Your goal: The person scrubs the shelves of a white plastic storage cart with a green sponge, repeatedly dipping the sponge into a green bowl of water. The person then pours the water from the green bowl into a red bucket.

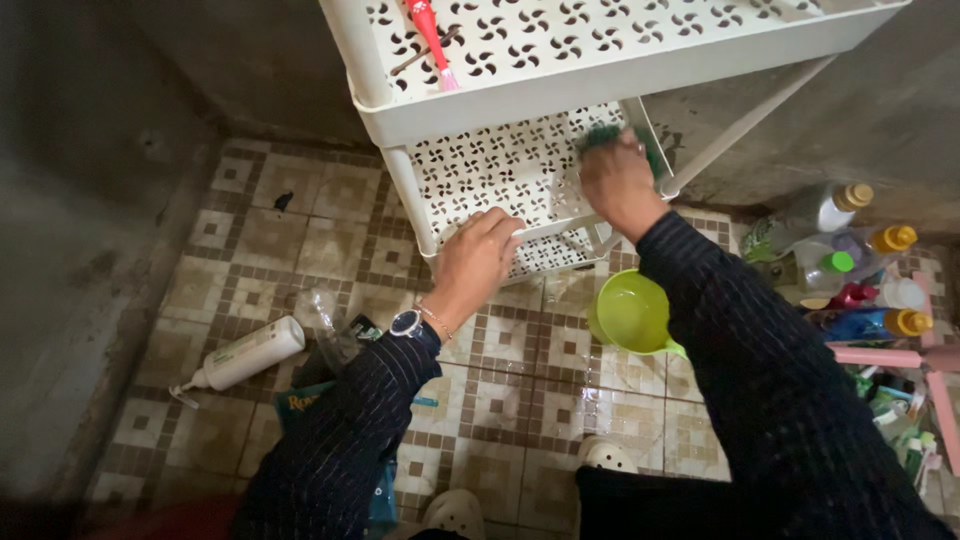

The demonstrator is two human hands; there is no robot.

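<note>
A white plastic rack [470, 175] with perforated pinwheel-pattern shelves stands on the tiled floor. My left hand [478, 255] grips the front rim of its middle shelf; a wristwatch and a thin bracelet sit on that wrist. My right hand [617, 180] presses a green scrubbing pad [600, 137] onto the back right of the same shelf. A red and pink toothbrush [430, 40] lies on the top shelf.
A green plastic dipper [632, 312] sits on the floor under my right arm. A white pump bottle [245, 355] lies on its side at left, next to a clear plastic bag [325, 320]. Several bottles [850, 260] crowd the right wall by a pink stool [915, 365].
</note>
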